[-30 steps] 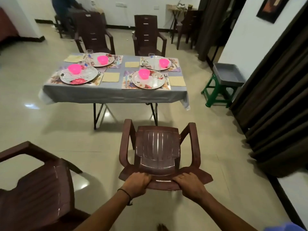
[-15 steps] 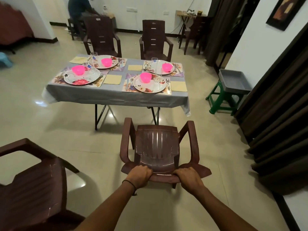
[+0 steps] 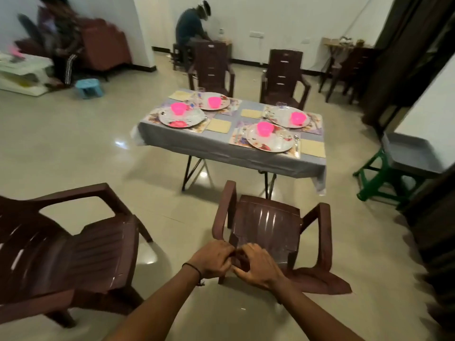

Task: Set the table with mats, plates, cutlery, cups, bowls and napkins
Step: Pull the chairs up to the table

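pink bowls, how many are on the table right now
4 pink bowls: near-left, far-left, near-right and far-right on the table. None looks hidden.

Open floor (image 3: 172, 205) separates chair (image 3: 268, 225) from table (image 3: 221, 148); a second chair (image 3: 98, 244) stands left, seemingly near.

Brown chair (image 3: 267, 226) gripped by left hand (image 3: 212, 259), right hand (image 3: 259, 268).

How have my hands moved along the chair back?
Yes: left hand and right hand slid together along the chair back; they were apart, now almost touching.
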A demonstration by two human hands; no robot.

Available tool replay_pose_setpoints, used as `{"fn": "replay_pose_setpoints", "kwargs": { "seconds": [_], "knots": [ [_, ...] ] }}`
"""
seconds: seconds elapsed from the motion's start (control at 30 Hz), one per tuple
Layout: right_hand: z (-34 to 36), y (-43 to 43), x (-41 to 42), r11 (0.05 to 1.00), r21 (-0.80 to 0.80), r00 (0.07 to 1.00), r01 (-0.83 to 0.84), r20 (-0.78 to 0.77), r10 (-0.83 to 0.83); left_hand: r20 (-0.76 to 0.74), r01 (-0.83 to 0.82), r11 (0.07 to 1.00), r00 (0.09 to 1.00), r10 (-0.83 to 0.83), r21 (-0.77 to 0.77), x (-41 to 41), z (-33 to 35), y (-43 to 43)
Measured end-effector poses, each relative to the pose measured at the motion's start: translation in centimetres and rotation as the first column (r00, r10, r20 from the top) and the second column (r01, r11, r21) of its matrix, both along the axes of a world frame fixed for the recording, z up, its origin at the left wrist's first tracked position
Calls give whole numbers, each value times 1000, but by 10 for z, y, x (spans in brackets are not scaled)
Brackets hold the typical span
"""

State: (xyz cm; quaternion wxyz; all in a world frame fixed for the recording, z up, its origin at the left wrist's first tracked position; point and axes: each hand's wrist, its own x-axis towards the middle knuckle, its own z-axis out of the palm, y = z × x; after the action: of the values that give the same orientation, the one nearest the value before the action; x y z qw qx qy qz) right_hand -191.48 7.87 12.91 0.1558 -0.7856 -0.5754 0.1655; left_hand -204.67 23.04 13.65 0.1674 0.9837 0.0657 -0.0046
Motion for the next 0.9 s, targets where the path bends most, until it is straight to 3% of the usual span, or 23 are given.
{"fn": "replay_pose_setpoints", "kwargs": {
  "seconds": [0.17, 0.3, 0.5, 0.77, 0.9],
  "knots": [
    [6, 78, -41, 989, 149, 1000, 3, 7, -4, 31, -183, 975, 983, 180, 127, -52, 11, 61],
    [2, 136, -89, 985, 167, 999, -42, 33, 37, -32, -262, 952, 962, 270, 156, -115, 0, 122],
    [-19, 231, -183, 988, 94, 992, -125, 19, 124, -133, -383, 903, 902, 411, 194, -228, -20, 227],
    [-26, 356, -302, 984, -30, 985, -175, 2, 175, -146, -445, 830, 846, 513, 336, -369, -24, 345],
    [-22, 402, -348, 979, -48, 979, -196, -59, 193, -146, -538, 782, 787, 600, 315, -420, -15, 383]
  ]
}}
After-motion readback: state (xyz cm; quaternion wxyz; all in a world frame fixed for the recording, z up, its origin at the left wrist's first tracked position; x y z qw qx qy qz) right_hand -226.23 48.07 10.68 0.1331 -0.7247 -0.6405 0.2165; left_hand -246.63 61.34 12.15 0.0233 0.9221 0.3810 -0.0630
